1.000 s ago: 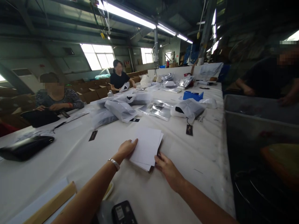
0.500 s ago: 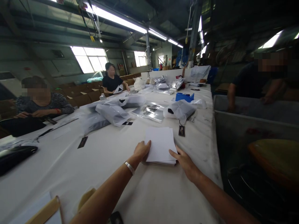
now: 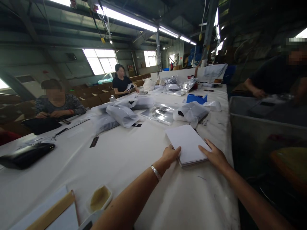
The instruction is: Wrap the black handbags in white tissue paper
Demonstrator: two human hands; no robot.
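Between my hands is a stack of white paper sheets point(image 3: 188, 143), its edges fairly even. My left hand point(image 3: 170, 156) grips the stack's left edge, thumb on top and a bracelet on the wrist. On the opposite edge, my right hand point(image 3: 214, 156) holds the stack with its thumb over the top sheet; its other fingers are partly hidden beside and below the edge. Just beyond the stack lies a frosted plastic bag point(image 3: 192, 112) with something dark inside. A blue object point(image 3: 196, 98) sits behind that bag.
More frosted bags point(image 3: 123, 115) and clear plastic sleeves point(image 3: 159, 113) cover the middle of the white table point(image 3: 115, 153). A black pouch point(image 3: 27, 155) is at the left, a small dish point(image 3: 100, 198) at the front. Co-workers are at the left and right; a large bin point(image 3: 263, 123) flanks the right edge.
My hands have moved right with the stack, which is now turned at an angle and more evenly squared. The view has shifted left, and the small dish has come into sight.
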